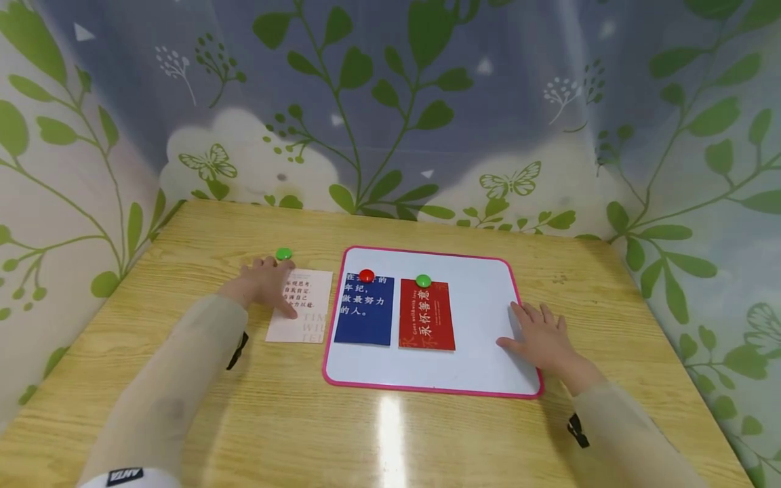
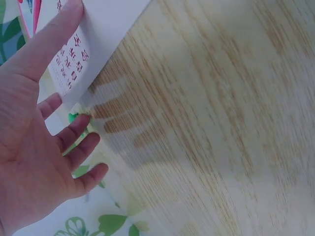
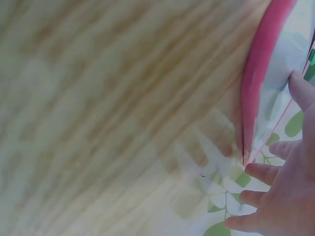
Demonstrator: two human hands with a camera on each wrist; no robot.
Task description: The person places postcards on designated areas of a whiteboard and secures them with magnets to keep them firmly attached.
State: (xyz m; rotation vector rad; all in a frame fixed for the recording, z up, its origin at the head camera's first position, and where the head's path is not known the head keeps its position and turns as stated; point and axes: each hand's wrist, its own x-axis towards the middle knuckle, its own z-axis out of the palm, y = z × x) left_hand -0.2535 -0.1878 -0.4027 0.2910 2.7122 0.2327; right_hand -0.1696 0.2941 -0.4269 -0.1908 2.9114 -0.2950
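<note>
My left hand [image 1: 264,285] is spread over the upper left of a pale pink card [image 1: 311,298] lying on the table, its fingers loose and apart. A green round magnet [image 1: 283,253] sits just beyond those fingertips. On the pink-edged whiteboard [image 1: 482,318] lie a blue card [image 1: 364,322] with a red magnet [image 1: 367,276] at its top and a red card [image 1: 427,325] with another green magnet [image 1: 424,280] at its top. Over the whiteboard's right edge, my right hand [image 1: 543,339] stretches with fingers spread and the thumb pointing inward; neither hand grips anything.
The wooden table [image 1: 274,420] runs back to a curtain [image 1: 390,135] printed with leaves and butterflies, which also closes off both sides. Light reflects off the table in front of the whiteboard.
</note>
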